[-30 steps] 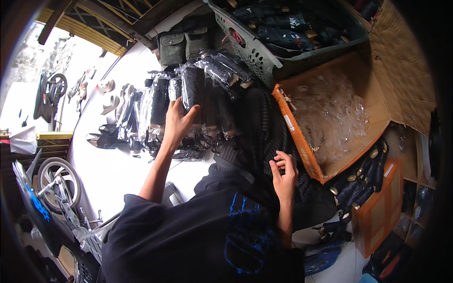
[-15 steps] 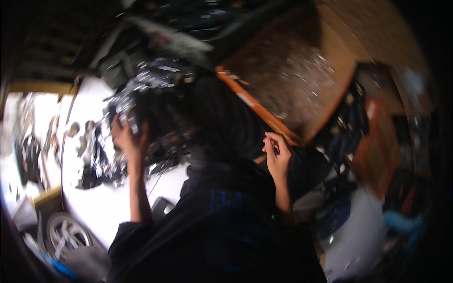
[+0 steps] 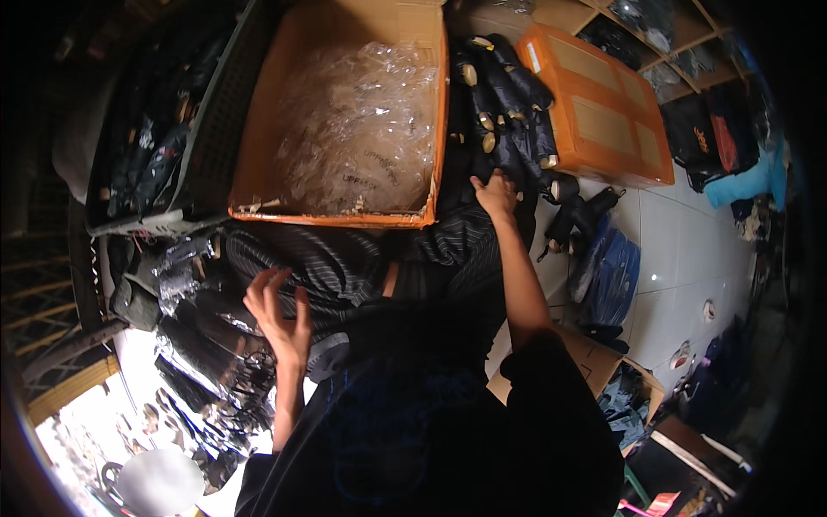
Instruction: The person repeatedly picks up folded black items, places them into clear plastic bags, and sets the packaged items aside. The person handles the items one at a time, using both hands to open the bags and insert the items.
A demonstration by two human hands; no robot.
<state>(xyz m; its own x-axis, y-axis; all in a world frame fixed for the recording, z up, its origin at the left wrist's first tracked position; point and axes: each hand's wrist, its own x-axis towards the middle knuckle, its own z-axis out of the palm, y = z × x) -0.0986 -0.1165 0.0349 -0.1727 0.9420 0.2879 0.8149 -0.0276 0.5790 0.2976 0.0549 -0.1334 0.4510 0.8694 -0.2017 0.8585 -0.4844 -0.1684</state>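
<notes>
My left hand (image 3: 280, 323) hovers over my striped trouser leg with its fingers spread, holding nothing. Beside it on the left lies a pile of dark, slim bundles in shiny clear plastic (image 3: 198, 345). My right hand (image 3: 497, 198) reaches forward to the lower edge of a heap of dark rolled bundles with pale round ends (image 3: 508, 95), which look like folded umbrellas. Its thumb and forefinger stand apart; the other fingers are partly hidden. Between the hands, farther off, an open cardboard box (image 3: 345, 215) with orange edges contains crumpled clear plastic bags (image 3: 357, 129).
A dark plastic crate (image 3: 215, 129) of similar bundles stands left of the box. At the right are a closed orange-taped carton (image 3: 607, 103), blue plastic-wrapped packs (image 3: 613, 271) and an open carton (image 3: 594, 362) with dark cloth items. Shelving (image 3: 689, 52) edges the far right.
My view has swung, bringing the open box upright ahead. My right hand has stretched out from near the box edge to the dark bundles; my left hand has come away from the plastic-wrapped pile.
</notes>
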